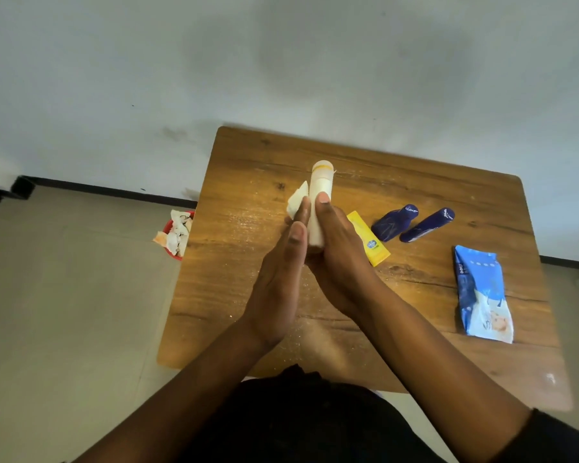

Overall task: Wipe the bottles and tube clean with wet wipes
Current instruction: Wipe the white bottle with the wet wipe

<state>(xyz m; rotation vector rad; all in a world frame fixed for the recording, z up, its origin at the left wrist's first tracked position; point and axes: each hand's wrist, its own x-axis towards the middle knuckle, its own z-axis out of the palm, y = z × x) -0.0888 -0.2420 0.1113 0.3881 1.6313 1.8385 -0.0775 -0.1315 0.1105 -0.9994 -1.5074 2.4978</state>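
Observation:
A white bottle [321, 185] with a yellow ring near its top is held above the wooden table [415, 182]. My right hand [340, 255] grips its lower part, thumb along the front. My left hand [281, 272] presses a white wet wipe [297, 198] against the bottle's left side. A yellow tube [370, 240] lies flat just right of my hands. Two dark blue bottles [393, 223] [427, 225] lie on their sides further right.
A blue wet wipes pack [482, 292] lies near the table's right edge. On the floor left of the table stands a red bin [178, 235] full of used wipes. A grey wall rises behind the table.

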